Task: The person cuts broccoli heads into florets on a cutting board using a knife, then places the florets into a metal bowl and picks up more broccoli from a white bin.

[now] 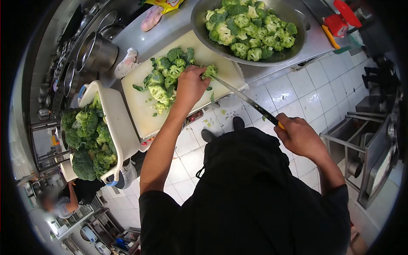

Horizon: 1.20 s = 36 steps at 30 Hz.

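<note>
My right hand (298, 135) is wrapped round the handle of a long knife (242, 96). The blade points up and left, its tip at a broccoli floret (210, 71). On the cutting board (140, 108), the closed fingers of my left hand (190, 84) grip that floret at its left side; the fingertips are partly hidden. Beside this hand lies a pile of cut broccoli (159, 80), with small green scraps around it. A large metal bowl (198, 36) full of florets (250, 29) stands beyond the board, to the right.
Left of the board, a white plastic tub (123, 127) holds broccoli heads (87, 127). A crumpled cloth (126, 63) and metal pots (97, 53) are behind it. A red scale (338, 24) stands far right. Green scraps lie on the tiled floor (187, 153). Another person (63, 204) is at lower left.
</note>
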Tool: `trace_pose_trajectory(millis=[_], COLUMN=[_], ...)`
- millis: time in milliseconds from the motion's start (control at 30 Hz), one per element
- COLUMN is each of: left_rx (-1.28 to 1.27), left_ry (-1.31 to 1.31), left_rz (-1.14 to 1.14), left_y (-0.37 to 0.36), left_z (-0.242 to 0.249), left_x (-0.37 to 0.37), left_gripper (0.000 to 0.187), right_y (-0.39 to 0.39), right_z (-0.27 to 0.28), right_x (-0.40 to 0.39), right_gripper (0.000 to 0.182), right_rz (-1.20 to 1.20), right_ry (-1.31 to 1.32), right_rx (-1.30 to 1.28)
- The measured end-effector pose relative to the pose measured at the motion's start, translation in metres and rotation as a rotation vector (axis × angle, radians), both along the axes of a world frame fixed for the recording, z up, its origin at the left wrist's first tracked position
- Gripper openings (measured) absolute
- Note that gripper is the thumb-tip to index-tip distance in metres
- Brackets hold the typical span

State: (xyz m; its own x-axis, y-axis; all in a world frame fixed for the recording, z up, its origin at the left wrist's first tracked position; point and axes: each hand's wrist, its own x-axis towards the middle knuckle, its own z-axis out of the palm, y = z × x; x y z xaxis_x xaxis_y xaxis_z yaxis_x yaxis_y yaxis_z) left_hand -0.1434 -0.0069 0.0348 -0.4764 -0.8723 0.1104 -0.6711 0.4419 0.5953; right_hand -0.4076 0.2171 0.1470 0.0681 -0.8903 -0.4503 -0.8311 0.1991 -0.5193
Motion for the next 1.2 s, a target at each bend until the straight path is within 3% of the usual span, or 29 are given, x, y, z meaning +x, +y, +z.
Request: trace_pose_trajectory(millis=[100, 300, 333, 433, 533, 633, 733, 867, 967, 1067, 1200], left_rx=[0.012, -0.103, -0.073, -0.099, -0.106, -0.035, -0.175, -0.069, 0.145, 0.296, 0.482], left_ry=[0.002, -0.132, -0.122, -0.154, -0.155, -0.152, -0.088, 0.103, 0.275, 0.634, 1.017], left_rz=[-0.016, -0.085, -0.081, -0.093, -0.075, -0.054, 0.000, 0.122, 0.413, 0.396, 0.329], left_y=[0.003, -0.001, -0.001, 0.002, 0.004, 0.011, 0.010, 0.004, -0.003, -0.023, -0.026], left_z=[0.002, 0.014, 0.017, 0.015, 0.013, 0.011, -0.005, -0.010, 0.004, 0.016, 0.073], left_x=[-0.001, -0.017, -0.020, -0.023, -0.023, -0.026, -0.017, -0.006, -0.001, 0.007, -0.029], left_gripper=[0.036, 0.035, 0.034, 0.032, 0.033, 0.033, 0.032, 0.029, 0.024, 0.025, 0.036], right_y=[0.006, -0.005, -0.012, -0.016, -0.017, -0.032, -0.040, -0.043, -0.039, -0.035, -0.029], right_z=[-0.003, 0.011, 0.017, 0.014, 0.012, 0.000, -0.026, -0.018, -0.019, -0.027, -0.040], right_x=[0.004, 0.000, 0.000, -0.004, -0.006, -0.003, -0.005, -0.014, -0.018, -0.021, -0.023], right_gripper=[0.017, 0.013, 0.021, 0.024, 0.014, 0.031, 0.031, 0.028, 0.030, 0.032, 0.031], right_rz=[0.076, 0.194, 0.217, 0.232, 0.257, 0.218, 0.245, 0.133, 0.073, 0.039, 0.006], right_ry=[0.150, 0.382, 0.373, 0.380, 0.388, 0.256, 0.263, 0.141, 0.028, 0.004, -0.037], right_rx=[-0.152, -0.119, -0.034, -0.023, -0.034, 0.105, 0.064, 0.135, 0.232, 0.253, 0.167])
